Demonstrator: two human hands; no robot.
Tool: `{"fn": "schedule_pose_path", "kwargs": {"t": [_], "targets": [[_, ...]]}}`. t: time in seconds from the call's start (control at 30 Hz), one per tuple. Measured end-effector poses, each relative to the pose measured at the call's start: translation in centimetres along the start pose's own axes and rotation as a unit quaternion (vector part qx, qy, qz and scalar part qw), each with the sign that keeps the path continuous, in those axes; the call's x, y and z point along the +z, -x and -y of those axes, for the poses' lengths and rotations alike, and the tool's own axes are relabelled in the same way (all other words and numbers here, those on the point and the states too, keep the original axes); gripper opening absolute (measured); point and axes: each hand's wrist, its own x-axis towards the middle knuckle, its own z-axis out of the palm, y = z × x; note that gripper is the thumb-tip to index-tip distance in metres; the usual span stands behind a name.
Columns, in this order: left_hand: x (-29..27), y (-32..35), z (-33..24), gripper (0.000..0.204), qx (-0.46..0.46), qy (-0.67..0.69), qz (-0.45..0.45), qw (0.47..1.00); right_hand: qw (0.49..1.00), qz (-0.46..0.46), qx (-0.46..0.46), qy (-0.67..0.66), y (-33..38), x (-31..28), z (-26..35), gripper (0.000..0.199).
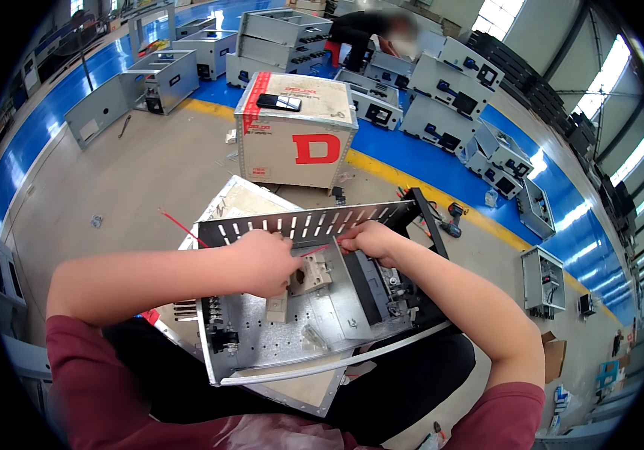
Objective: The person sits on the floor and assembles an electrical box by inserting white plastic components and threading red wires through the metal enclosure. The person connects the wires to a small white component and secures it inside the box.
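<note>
A silver metal mounting plate (pixel 314 330) lies in front of me with a slotted grey wire duct (pixel 299 223) along its far edge and black components at its right and lower left. My left hand (pixel 265 262) is closed around a red wire (pixel 314 251) just below the duct. My right hand (pixel 367 240) pinches the other end of that short red stretch, next to a beige breaker-like part (pixel 314 274). Another red wire (pixel 181 226) sticks out to the left beyond the duct.
A cardboard box (pixel 295 131) with a red letter and a black phone on top stands ahead. Grey metal cabinets (pixel 442 94) line the blue floor behind it. A person bends over cabinets at the far back. A cordless drill (pixel 453 219) lies right of the plate.
</note>
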Motion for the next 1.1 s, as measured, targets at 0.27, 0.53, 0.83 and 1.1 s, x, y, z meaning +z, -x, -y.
{"fn": "schedule_pose_path", "kwargs": {"t": [0.27, 0.53, 0.83, 1.1], "targets": [[0.0, -0.2, 0.6, 0.048, -0.002, 0.041, 0.026, 0.999, 0.998, 0.019, 0.020, -0.059, -1.1, -0.5, -0.5, 0.018], [-0.4, 1.3, 2.4, 0.044, -0.005, 0.071, 0.012, 0.997, 0.997, 0.055, 0.039, -0.040, -0.5, -0.4, 0.1, 0.020], [0.9, 3.1, 2.5, 0.042, 0.005, 0.023, -0.029, 0.999, 0.989, 0.105, 0.098, -0.026, -0.7, -0.3, 1.1, 0.029], [-0.8, 2.8, 2.6, 0.047, -0.015, 0.038, 0.025, 0.999, 0.973, 0.142, 0.083, 0.165, -0.7, -0.8, 3.1, 0.023]]}}
